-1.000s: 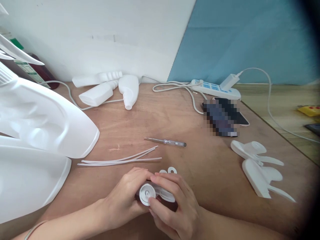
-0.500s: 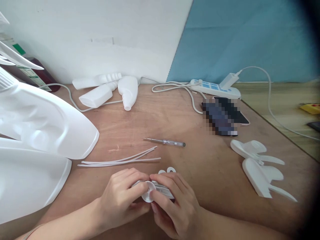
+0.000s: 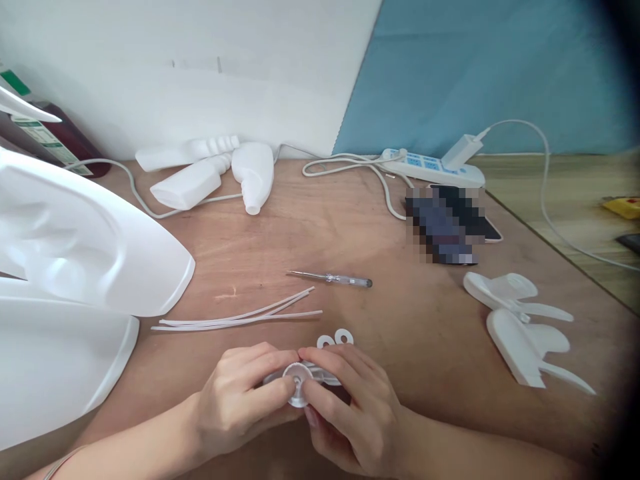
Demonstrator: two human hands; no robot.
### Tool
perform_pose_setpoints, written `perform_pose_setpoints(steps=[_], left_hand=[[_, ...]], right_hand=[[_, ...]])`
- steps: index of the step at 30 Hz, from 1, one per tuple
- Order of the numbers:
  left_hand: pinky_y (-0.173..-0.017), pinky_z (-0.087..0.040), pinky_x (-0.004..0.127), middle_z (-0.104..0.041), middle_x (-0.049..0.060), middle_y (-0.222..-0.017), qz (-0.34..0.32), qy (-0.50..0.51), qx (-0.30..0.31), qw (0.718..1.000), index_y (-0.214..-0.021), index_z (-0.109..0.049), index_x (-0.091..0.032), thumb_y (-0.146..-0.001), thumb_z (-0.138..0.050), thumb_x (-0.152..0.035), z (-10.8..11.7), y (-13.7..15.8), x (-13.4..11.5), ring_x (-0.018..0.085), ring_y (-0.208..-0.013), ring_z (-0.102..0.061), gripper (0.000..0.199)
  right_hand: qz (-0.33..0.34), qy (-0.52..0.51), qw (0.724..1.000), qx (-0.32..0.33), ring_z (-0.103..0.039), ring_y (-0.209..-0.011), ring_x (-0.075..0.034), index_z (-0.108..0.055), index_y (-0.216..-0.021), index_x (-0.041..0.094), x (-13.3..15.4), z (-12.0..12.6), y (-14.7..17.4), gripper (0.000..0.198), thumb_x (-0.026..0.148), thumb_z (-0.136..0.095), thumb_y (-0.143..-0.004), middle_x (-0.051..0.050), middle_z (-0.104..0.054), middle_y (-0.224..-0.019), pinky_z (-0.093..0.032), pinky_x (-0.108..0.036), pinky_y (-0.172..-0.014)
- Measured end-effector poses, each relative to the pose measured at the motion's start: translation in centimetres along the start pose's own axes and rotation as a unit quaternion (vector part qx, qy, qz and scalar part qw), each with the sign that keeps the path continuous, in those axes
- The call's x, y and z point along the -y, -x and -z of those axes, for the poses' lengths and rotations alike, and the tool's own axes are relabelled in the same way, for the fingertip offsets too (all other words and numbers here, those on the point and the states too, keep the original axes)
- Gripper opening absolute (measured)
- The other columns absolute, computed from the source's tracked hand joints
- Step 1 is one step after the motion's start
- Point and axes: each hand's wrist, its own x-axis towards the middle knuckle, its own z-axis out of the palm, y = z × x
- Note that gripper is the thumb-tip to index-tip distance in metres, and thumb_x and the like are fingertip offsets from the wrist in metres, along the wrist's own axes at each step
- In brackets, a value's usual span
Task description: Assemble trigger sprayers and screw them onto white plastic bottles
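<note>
At the near edge of the table my left hand [image 3: 250, 390] and my right hand [image 3: 350, 407] meet around a white ribbed screw cap [image 3: 299, 403]. Its hollow round opening faces me. Both hands are closed on it, with fingertips at its two sides and inside the rim. Behind the cap, white and clear plastic parts [image 3: 327, 377] show partly under my right fingers; whether they join the cap I cannot tell. Two white ring washers [image 3: 344, 337] lie just beyond my right hand. Thin white plastic tubes [image 3: 235, 323] and a clear-handled screwdriver [image 3: 345, 280] lie farther out.
White trigger sprayer heads [image 3: 517, 340] lie at right. White bottles [image 3: 187, 183] lie along the wall, near a power strip [image 3: 425, 170] with cables and two phones [image 3: 443, 227]. Large white moulded shells [image 3: 100, 247] fill the left, with a dark bottle [image 3: 75, 140] behind.
The cap has tipped slightly, so more of its ribbed rim and inside shows. The hands have barely moved, and the view has shifted a little.
</note>
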Motion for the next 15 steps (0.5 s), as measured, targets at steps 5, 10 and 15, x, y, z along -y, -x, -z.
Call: perform_pose_setpoints(steps=[5, 10, 15], left_hand=[[-0.055, -0.046, 0.023, -0.066, 0.011, -0.084, -0.003, -0.002, 0.010, 1.000, -0.083, -0.056, -0.012, -0.082, -0.053, -0.020, 0.04, -0.05, 0.13, 0.014, -0.063, -0.057, 0.009], [-0.058, -0.046, 0.023, -0.065, 0.009, -0.084, 0.021, 0.023, -0.016, 0.999, -0.093, -0.052, -0.013, -0.080, -0.056, -0.019, -0.46, 0.11, 0.40, 0.014, -0.066, -0.058, 0.015], [-0.056, -0.044, 0.024, -0.065, 0.007, -0.080, 0.026, -0.029, -0.032, 0.999, -0.090, -0.051, -0.013, -0.075, -0.059, -0.015, -0.64, -0.10, 0.19, 0.013, -0.062, -0.056, 0.017]], right_hand=[[0.001, -0.003, 1.000, 0.013, -0.054, -0.071, -0.019, -0.056, -0.092, 0.014, -0.20, 0.02, -0.21, 0.026, 0.014, -0.049, -0.067, -0.012, -0.060, -0.091, -0.046, -0.034, -0.058], [-0.027, -0.033, 0.999, 0.021, -0.057, -0.075, -0.019, -0.050, -0.100, 0.014, -0.48, 0.10, -0.23, 0.030, 0.013, -0.049, -0.070, -0.011, -0.061, -0.095, -0.047, -0.032, -0.062], [-0.064, -0.090, 0.994, 0.009, -0.058, -0.082, -0.021, -0.038, -0.114, 0.012, -0.46, -0.06, 0.06, 0.046, 0.013, -0.047, -0.069, -0.012, -0.060, -0.099, -0.048, -0.036, -0.068]])
